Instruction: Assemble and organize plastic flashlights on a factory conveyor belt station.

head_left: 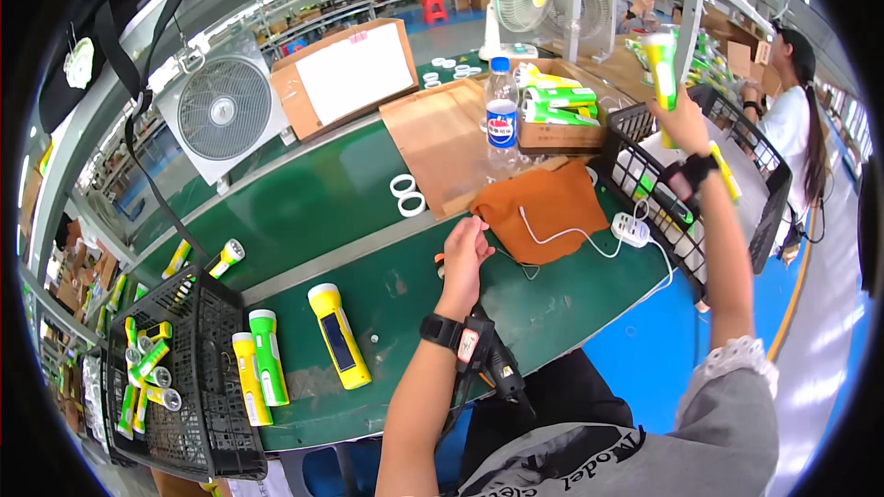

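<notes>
My right hand (683,121) is raised over the black crate at the right, closed round a yellow-and-green flashlight (661,69). My left hand (468,253) hovers at the near edge of an orange-brown cloth (543,212) with its fingers curled in; whatever they may hold is hidden. Under the left wrist lies a black power tool (504,373), partly covered by the arm. On the green table to the left are a yellow flashlight with a dark panel (339,336), a green flashlight (268,359) and another yellow one (250,377).
Flashlights fill a black crate (216,377) at the left and a cardboard box (552,136) at the back. A bottle (501,106) stands beside that box. White rings (411,203), a power strip (631,230) with cables, and the right-hand crate (635,143) surround the workspace. A co-worker (796,120) sits at the right.
</notes>
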Available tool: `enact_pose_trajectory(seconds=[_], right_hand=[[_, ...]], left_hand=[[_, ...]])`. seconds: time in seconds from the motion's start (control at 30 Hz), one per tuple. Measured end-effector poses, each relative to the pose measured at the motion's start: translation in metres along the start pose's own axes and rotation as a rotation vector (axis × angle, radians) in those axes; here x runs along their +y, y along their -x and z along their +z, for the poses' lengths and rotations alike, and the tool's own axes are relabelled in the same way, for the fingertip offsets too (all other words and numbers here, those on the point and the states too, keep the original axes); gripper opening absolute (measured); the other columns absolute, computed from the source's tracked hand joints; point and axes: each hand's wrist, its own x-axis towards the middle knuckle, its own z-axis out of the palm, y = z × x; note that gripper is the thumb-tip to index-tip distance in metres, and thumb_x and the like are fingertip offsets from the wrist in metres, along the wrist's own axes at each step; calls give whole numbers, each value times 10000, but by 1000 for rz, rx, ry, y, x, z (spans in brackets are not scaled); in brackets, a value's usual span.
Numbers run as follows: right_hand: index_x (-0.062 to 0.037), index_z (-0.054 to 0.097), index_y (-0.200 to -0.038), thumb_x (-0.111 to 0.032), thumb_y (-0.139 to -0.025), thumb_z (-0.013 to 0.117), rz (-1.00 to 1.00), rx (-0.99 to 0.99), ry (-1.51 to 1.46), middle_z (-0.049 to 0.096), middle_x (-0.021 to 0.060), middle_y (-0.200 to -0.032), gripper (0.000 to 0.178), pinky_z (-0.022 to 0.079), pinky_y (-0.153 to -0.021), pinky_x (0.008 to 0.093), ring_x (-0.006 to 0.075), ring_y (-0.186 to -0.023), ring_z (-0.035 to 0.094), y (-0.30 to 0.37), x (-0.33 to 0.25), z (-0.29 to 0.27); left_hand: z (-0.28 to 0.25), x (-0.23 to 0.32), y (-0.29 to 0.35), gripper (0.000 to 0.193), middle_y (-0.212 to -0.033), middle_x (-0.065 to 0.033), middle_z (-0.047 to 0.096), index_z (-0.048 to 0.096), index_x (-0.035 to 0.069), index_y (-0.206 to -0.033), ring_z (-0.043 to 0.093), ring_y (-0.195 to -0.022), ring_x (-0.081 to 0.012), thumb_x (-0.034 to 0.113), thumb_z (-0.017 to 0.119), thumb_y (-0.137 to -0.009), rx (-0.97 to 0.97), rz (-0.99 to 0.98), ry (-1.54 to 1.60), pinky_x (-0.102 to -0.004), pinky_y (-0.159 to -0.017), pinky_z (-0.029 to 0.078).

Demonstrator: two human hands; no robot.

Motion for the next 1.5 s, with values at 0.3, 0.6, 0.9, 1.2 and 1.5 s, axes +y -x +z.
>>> enact_pose_trajectory(seconds=[0.3,0.6,0.9,1.2,1.5], right_hand=[[-19,642,-873,-405,-739,538,-173,-1161,914,619,176,-927,421,453,-774,382,309,-876,586,6,220,38],[-18,611,-960,-244,-780,518,-158,-715,717,570,186,-1048,303,401,-855,378,320,-1013,516,-14,256,63],[19,533,-1013,-15,-796,487,-540,-9,17,505,196,-1117,224,321,-941,372,347,-1119,421,-19,15,49],[-51,566,-863,13,-646,521,-797,-557,-596,561,108,-862,230,439,-566,322,238,-640,545,122,-139,-14],[-313,345,-1294,-96,-746,477,-1390,-766,-271,440,94,-1220,604,474,-516,262,156,-530,565,212,-188,45]], left_hand=[[-1,-15,-1,239,-621,49,435,575,57,-891,420,-537,-52,279,492,-861,-64,79,-282,-222,-454,368],[-4,-45,-16,269,-657,-117,572,582,44,-710,521,-556,-247,279,511,-818,-69,366,-693,-349,-535,401],[-97,105,-47,179,-882,-146,587,578,80,-859,572,-805,-323,199,539,-731,26,497,-1409,-414,-669,465],[-380,167,-50,466,-1341,-144,340,413,288,-1263,428,-1155,-336,97,438,-838,1030,76,-2062,-422,-933,385],[-377,184,-65,217,-1002,-18,531,532,152,-1025,583,-862,-250,182,537,-811,1077,-418,-2326,-355,-639,521]])
